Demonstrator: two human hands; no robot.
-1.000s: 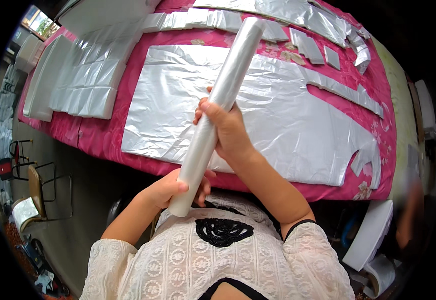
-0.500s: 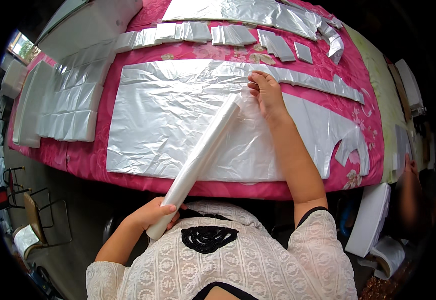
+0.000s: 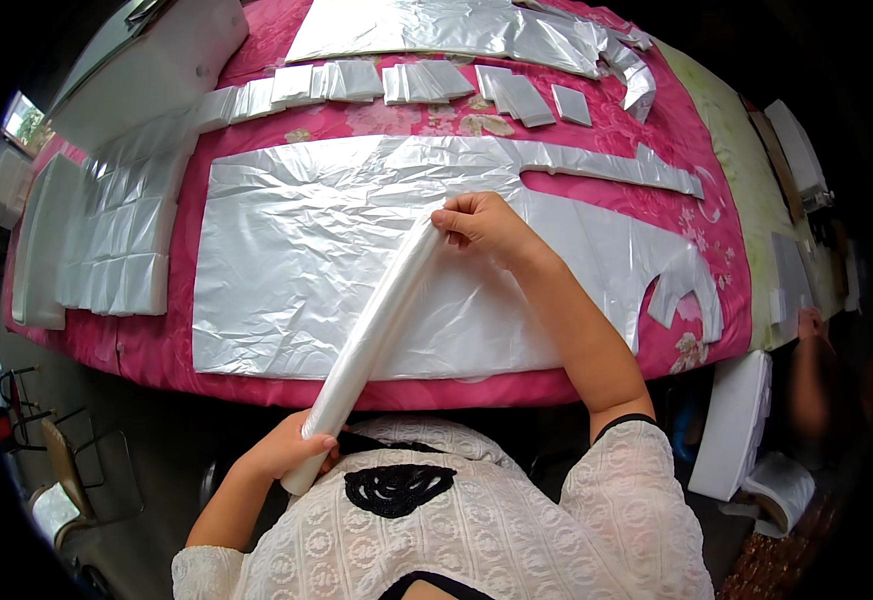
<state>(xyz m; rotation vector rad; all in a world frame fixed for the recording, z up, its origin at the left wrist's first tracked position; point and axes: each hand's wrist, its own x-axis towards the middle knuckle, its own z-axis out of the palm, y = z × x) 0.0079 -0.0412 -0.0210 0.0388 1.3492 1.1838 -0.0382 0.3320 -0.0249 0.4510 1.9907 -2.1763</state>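
Observation:
A long strip of folded clear plastic film (image 3: 371, 325) slants from my lap up over the table. My left hand (image 3: 291, 447) is closed round its near end, close to my body. At the far end, the fingers of my right hand (image 3: 476, 225) pinch the film's tip. Under it lies a stack of flat, shiny plastic aprons (image 3: 276, 250), wrinkled at the left, with a neck loop (image 3: 691, 290) and a long tie strip (image 3: 616, 168) at the right. The film covers part of the stack.
Small folded plastic packets (image 3: 341, 80) line the far side, and more sit in rows (image 3: 121, 245) at the left beside a white box (image 3: 156, 75). Another plastic sheet (image 3: 436, 25) lies at the back. A pink flowered cloth (image 3: 176, 355) covers the table. Another person's arm (image 3: 811, 370) shows at right.
My right hand has come down and left, from spread fingers near the strip's far end to a pinch on its tip. My left hand still grips the near end; the whole view has shifted slightly.

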